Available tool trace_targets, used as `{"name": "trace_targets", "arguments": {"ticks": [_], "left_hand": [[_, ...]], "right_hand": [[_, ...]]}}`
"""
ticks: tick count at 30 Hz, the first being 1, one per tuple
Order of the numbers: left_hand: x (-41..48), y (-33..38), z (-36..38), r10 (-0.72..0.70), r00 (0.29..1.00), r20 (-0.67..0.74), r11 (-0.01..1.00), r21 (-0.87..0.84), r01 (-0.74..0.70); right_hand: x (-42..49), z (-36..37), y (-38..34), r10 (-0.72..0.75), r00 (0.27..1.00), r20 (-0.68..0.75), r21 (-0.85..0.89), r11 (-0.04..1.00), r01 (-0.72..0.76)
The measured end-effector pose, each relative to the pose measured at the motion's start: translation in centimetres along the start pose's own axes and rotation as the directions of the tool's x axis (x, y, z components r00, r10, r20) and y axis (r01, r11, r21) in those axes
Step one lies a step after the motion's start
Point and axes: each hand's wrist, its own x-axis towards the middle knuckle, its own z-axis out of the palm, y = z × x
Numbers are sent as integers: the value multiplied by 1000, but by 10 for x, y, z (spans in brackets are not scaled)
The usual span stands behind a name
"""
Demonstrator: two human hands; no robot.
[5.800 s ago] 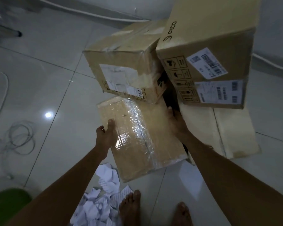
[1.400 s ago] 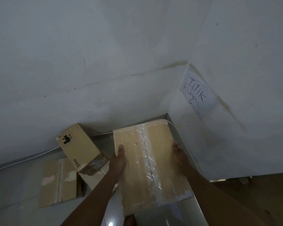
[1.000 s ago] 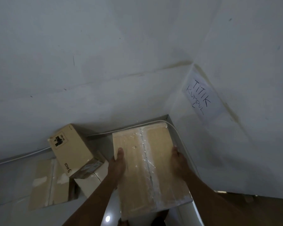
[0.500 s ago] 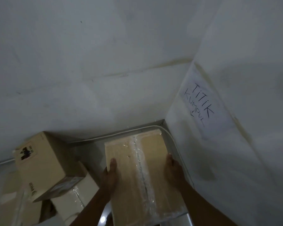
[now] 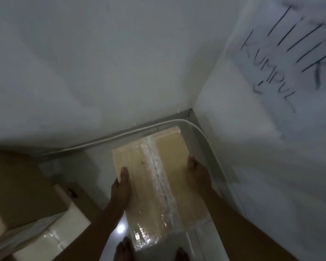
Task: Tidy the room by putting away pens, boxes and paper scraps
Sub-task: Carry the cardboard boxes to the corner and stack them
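I hold a tan cardboard box (image 5: pixel 154 178) with clear tape along its middle, low in the corner where two white walls meet. My left hand (image 5: pixel 120 187) grips its left side, thumb on top. My right hand (image 5: pixel 197 174) grips its right side. The box's far end points at the corner, close above the floor; whether it touches the floor cannot be told.
A white cable (image 5: pixel 205 140) runs along the baseboard around the corner. Other cardboard boxes (image 5: pixel 23 194) are piled at the left. A handwritten paper sign (image 5: pixel 282 59) hangs on the right wall. My bare feet (image 5: pixel 124 249) show at the bottom edge.
I have moved closer to the corner and lowered the box toward the floor. The sign and the walls now loom larger. Both hands keep the same grip.
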Motion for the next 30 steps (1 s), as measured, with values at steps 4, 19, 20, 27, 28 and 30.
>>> {"name": "trace_targets", "arguments": {"ticks": [4, 19, 20, 27, 28, 30], "left_hand": [[54, -25, 22, 5, 1000, -22, 1000, 12, -5], [154, -75, 63, 83, 996, -29, 996, -15, -83], [155, -77, 65, 93, 995, -29, 995, -24, -94], [157, -78, 68, 95, 995, -6, 994, -50, -95], [157, -76, 70, 88, 996, -4, 995, -55, -89], [158, -69, 75, 92, 996, -9, 995, -37, -93]], "right_hand": [[40, 37, 39, 35, 999, 3, 23, 999, -35], [114, 118, 110, 11, 997, 80, -15, 1000, -10], [114, 120, 112, 5, 998, 59, -14, 1000, -4], [90, 105, 115, 101, 995, 1, 29, 994, -101], [77, 101, 122, 173, 985, -12, -16, 985, -173], [55, 93, 133, 284, 955, -81, -124, 948, -293]]}}
